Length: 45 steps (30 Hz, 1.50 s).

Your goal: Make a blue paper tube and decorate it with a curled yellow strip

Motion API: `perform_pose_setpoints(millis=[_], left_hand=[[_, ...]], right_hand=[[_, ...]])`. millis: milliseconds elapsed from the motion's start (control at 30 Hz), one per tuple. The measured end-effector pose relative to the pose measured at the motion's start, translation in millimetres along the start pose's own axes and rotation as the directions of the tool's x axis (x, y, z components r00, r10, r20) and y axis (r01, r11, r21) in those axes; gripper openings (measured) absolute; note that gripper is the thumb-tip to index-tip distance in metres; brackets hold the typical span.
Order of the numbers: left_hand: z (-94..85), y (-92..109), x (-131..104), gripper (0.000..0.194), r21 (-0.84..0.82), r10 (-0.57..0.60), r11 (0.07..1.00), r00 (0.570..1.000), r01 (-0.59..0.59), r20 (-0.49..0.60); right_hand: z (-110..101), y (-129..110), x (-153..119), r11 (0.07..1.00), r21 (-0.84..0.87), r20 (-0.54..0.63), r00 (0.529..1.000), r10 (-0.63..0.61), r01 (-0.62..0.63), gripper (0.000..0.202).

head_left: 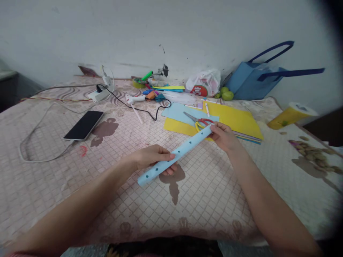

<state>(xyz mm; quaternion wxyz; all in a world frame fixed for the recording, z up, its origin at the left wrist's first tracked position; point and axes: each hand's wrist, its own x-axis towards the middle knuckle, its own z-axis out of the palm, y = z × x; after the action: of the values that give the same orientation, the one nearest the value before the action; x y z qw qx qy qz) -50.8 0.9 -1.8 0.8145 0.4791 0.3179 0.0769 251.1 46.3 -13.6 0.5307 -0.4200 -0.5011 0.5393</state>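
Note:
A long light-blue paper strip (184, 147), curved or rolled, with a row of small dark marks, is held slantwise above the patterned tablecloth. My left hand (158, 159) grips it near its lower left part, thumb on top and fingers beneath. At the upper right end, my right hand (222, 135) pinches the strip. Just behind that end lie scissors (198, 121) with red and yellow handles, resting on light-blue paper (177, 111) and yellow sheets (230, 117). Part of the scissors' handles is close to the strip's end.
A phone (84, 125) on a cable lies at the left, near a power strip (99, 94). Behind are a glue gun (135, 99), a plastic bag (203, 84), green fruit (227, 94) and a blue bag (252, 80). At right stand a yellow roll (291, 116) and scattered nuts (313, 155).

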Motion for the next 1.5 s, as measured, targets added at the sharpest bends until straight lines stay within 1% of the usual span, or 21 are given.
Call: perform_pose_setpoints(millis=[133,267,467,633,733,867,1067,1167,1300,1333,1433,1500], left_hand=[[1.4,1.2,0.0,0.028,0.003,-0.019,1.000,1.000,0.019,0.000],[1.9,1.8,-0.1,0.035,-0.027,-0.023,0.999,0.999,0.022,-0.026],[-0.9,1.4,-0.7,0.029,-0.009,-0.010,1.000,1.000,0.010,-0.030],[-5.2,5.8,-5.0,0.023,0.057,0.010,0.998,0.998,-0.013,0.058],[-6.5,9.5,-7.7,0.022,0.096,0.016,0.995,0.995,-0.025,0.094],[-7.8,12.6,-10.2,0.022,0.140,-0.001,0.990,0.993,-0.016,0.116],[-13.5,13.3,-14.1,0.018,0.252,-0.052,0.968,0.986,0.011,0.156],[-14.5,13.5,-14.7,0.023,0.268,-0.055,0.963,0.984,0.007,0.170],[-13.4,11.8,-13.5,0.042,0.224,-0.044,0.975,0.987,0.008,0.153],[-13.2,11.1,-13.3,0.042,0.220,-0.045,0.976,0.987,0.010,0.155],[-12.8,10.0,-13.6,0.033,0.233,-0.042,0.973,0.982,-0.003,0.185],[-12.3,11.0,-14.5,0.034,0.252,-0.033,0.968,0.980,-0.018,0.198]], right_hand=[[-0.2,-0.6,-0.1,1.000,-0.016,-0.005,1.000,0.003,-0.003,0.015],[-1.8,-2.4,-0.4,1.000,-0.021,-0.012,1.000,-0.019,0.018,0.018],[-7.2,-3.3,1.1,0.995,-0.078,-0.024,0.998,-0.057,0.055,0.018],[-16.7,-5.0,3.2,0.991,-0.114,-0.080,0.993,-0.083,0.074,0.021],[-24.0,-6.5,3.9,0.992,-0.094,-0.103,0.991,-0.089,0.079,0.021],[-32.0,-7.0,5.3,0.997,-0.043,-0.127,0.989,-0.073,0.068,0.020],[-38.5,-7.1,6.8,0.996,-0.036,-0.162,0.983,-0.085,0.080,0.021],[-40.4,-6.5,7.0,0.996,-0.040,-0.176,0.980,-0.090,0.084,0.022],[-42.3,-4.2,8.2,0.996,-0.041,-0.177,0.981,-0.083,0.077,0.021],[-42.8,-3.5,8.6,0.996,-0.042,-0.178,0.981,-0.082,0.076,0.021],[-43.3,-2.2,9.4,0.995,-0.054,-0.180,0.979,-0.090,0.082,0.020],[-41.5,-2.0,9.2,0.995,-0.060,-0.170,0.981,-0.092,0.083,0.020]])
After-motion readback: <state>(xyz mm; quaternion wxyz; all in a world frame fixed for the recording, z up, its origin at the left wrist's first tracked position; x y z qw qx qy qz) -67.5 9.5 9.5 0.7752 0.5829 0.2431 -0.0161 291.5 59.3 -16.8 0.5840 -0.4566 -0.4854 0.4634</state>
